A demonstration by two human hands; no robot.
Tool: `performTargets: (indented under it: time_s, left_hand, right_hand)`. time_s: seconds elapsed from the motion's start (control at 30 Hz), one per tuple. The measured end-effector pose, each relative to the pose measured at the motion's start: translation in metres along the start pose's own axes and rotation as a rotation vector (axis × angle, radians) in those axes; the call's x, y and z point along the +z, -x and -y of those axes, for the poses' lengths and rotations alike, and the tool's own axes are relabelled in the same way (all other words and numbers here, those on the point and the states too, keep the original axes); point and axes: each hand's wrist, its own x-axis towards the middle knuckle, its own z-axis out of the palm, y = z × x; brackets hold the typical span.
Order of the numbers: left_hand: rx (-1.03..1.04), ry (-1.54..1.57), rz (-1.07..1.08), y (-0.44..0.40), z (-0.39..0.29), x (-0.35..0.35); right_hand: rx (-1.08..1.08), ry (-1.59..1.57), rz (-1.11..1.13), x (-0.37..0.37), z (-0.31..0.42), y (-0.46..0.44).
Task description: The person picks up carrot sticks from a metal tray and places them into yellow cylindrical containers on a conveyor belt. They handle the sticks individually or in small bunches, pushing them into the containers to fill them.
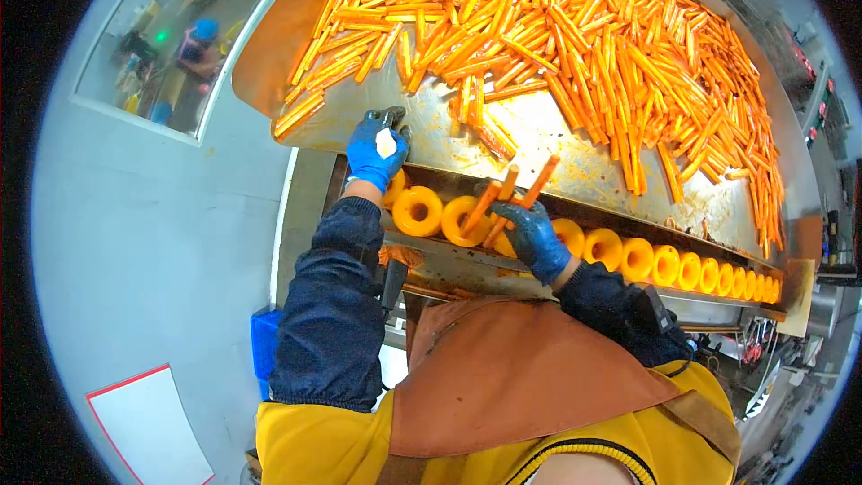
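Observation:
My right hand [536, 238], in a blue glove with dark fingertips, is closed around a few long orange sticks [540, 181] that point up and apart. It is above a row of yellow funnel-like rings [417, 211], and one stick's lower end overlaps a ring's opening. My left hand [379, 145], gloved the same way with a pale patch on its back, rests at the near left edge of the metal tray [337, 124]. Its fingers are slightly apart, with nothing visible in them. Many more glossy orange sticks [575, 45] lie heaped on the tray.
The yellow rings run along the tray's near edge to the far right. A brown apron [512, 377] covers my front. On the left is a pale wall with a window [171, 45], a person in blue headwear behind it, and a red-edged white sheet [153, 431]. A blue bin [266, 346] stands below.

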Motion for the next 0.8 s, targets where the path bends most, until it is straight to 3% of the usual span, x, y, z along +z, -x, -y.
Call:
performTargets:
  time_s: [0.13, 0.17, 0.3, 0.4, 0.53, 0.67, 0.8]
  left_hand:
    - [-0.011, 0.003, -0.001, 0.002, -0.005, -0.003]
    - [-0.001, -0.003, -0.011, 0.002, -0.003, -0.002]
    - [0.021, -0.013, -0.025, 0.001, -0.001, 0.000]
    - [0.022, -0.029, -0.018, 0.001, -0.001, 0.000]
    - [0.024, -0.014, -0.073, 0.002, 0.001, 0.003]
    - [0.051, 0.014, -0.066, 0.002, 0.005, 0.006]
    - [0.065, -0.006, -0.054, 0.001, 0.004, 0.004]
  right_hand:
    - [0.221, -0.332, -0.141, 0.000, 0.023, 0.002]
    - [0.155, -0.396, -0.088, 0.001, 0.020, 0.000]
    - [0.124, -0.032, -0.054, 0.022, 0.011, -0.012]
    - [0.118, -0.240, 0.045, 0.043, 0.007, -0.023]
    - [0.296, -0.034, 0.030, 0.017, -0.003, -0.019]
    - [0.361, -0.101, -0.021, 0.002, -0.008, -0.013]
    - [0.035, -0.169, -0.022, 0.018, 0.005, -0.013]
